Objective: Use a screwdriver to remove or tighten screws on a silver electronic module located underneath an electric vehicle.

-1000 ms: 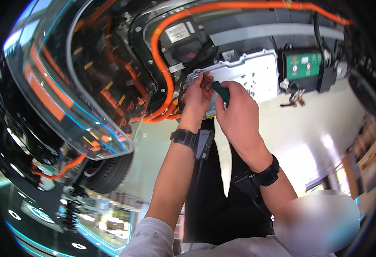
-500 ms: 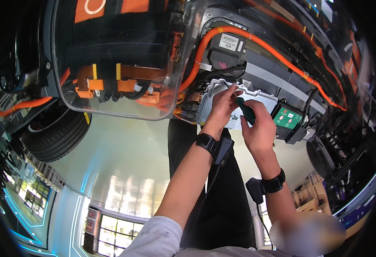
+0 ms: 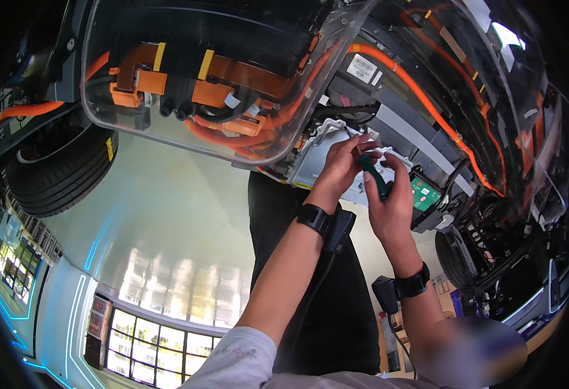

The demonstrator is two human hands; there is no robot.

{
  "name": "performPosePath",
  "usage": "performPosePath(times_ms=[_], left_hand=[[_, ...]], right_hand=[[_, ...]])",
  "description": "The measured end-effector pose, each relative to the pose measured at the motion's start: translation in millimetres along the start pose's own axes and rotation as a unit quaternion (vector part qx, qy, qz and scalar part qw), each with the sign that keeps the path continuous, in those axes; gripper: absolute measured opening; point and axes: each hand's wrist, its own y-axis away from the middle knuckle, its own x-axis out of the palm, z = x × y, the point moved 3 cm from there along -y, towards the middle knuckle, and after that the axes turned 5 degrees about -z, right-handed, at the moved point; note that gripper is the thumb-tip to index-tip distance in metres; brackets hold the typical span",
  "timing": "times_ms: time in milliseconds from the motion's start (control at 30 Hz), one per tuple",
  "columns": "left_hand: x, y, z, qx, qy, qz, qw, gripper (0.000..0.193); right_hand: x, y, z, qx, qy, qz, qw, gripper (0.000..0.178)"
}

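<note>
A screwdriver with a dark green handle [image 3: 376, 177] is in my right hand [image 3: 391, 204], its fingers and thumb bent around the handle. My left hand [image 3: 341, 167] is closed at the front end of the tool, fingertips pinched about the shaft. Both hands are over a silver metal housing [image 3: 311, 160] with a wavy, lugged rim. My fingers mostly cover the shaft, and where its tip meets the housing cannot be made out. To the right of my right hand sits a green label [image 3: 425, 193] on a dark unit.
A clear plastic cover [image 3: 193, 152] at upper left encloses orange connectors [image 3: 216, 94]. A thick orange cable [image 3: 427, 104] curves beyond the housing, beside a grey bar [image 3: 420, 139]. A tyre [image 3: 64, 175] stands at far left, and dark vehicle parts [image 3: 485, 259] lie at right.
The view has shifted and turned, so the clear cover spreads further right and the tyre sits higher. The right fingers have loosened slightly around the handle; both hands remain at the screwdriver.
</note>
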Motion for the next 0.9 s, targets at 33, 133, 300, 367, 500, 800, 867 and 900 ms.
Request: performPosePath(times_ms=[33, 133, 300, 367, 500, 800, 867, 900], left_hand=[[1, 1, 2, -0.013, 0.054, 0.017, 0.998, 0.038], [-1, 2, 4, -0.049, 0.139, 0.061, 0.987, 0.034], [-1, 3, 1, 0.001, -0.045, -0.079, 0.996, 0.039], [0, 4, 3, 0.004, 0.001, -0.041, 0.999, 0.040], [-1, 0, 4, -0.008, 0.090, 0.021, 0.996, 0.040], [-5, -4, -5, 0.025, -0.016, -0.160, 0.987, 0.026], [-4, -6, -7, 0.023, 0.002, -0.125, 0.992, 0.024], [-5, -7, -7, 0.023, 0.026, -0.093, 0.995, 0.024]], right_hand=[[2, 1, -6, 0.106, -0.028, 0.061, 0.992, 0.035], [9, 7, -7, -0.021, 0.035, 0.058, 0.997, 0.035], [7, 7, -2, -0.092, 0.069, 0.020, 0.993, 0.033], [7, 7, -6, -0.054, 0.023, -0.007, 0.998, 0.034], [15, 9, -23, 0.119, -0.081, 0.043, 0.989, 0.035], [10, 2, -10, -0.012, -0.048, -0.007, 0.999, 0.027], [10, 3, -9, -0.009, -0.038, -0.010, 0.999, 0.027], [10, 3, -7, -0.008, -0.029, -0.012, 0.999, 0.028]])
